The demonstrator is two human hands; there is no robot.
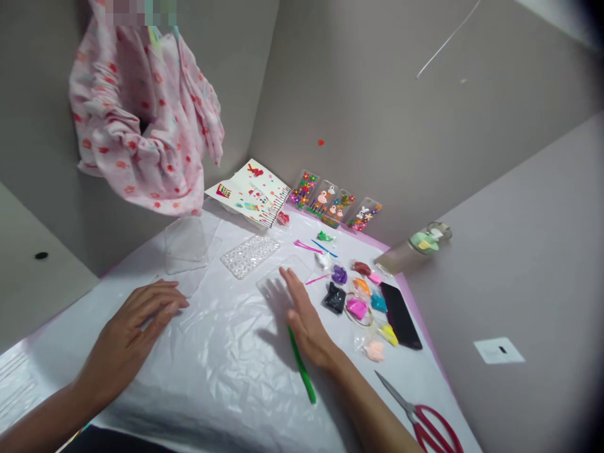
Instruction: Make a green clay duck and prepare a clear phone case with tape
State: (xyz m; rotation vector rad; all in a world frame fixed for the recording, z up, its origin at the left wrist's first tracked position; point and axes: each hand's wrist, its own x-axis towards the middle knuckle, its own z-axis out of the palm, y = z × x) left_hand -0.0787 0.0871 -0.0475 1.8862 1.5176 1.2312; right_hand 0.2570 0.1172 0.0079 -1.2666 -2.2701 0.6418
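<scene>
My left hand (141, 324) rests with its fingers extended at the left of the white plastic-covered table, beside some clear phone-case-like pieces (186, 245). Nothing shows in its grasp. With straight fingers, my right hand (306, 318) is held on edge over the table's middle and casts a shadow to its left. A green stick (302, 368) lies just below the palm; its upper end meets the hand's outline, and I cannot tell whether they touch. Past the fingertips is another flat clear piece (271, 283). Between the hands, farther back, sits a clear sheet with a raised pattern (250, 255).
Small bags of coloured clay, including a black one (335, 298) and a purple one (339, 274), lie at right. Nearby are a dark phone (401, 314) and red-handled scissors (431, 428). Several decorated phone cases (324, 196) lean at the back. A pink spotted cloth (151, 132) hangs upper left.
</scene>
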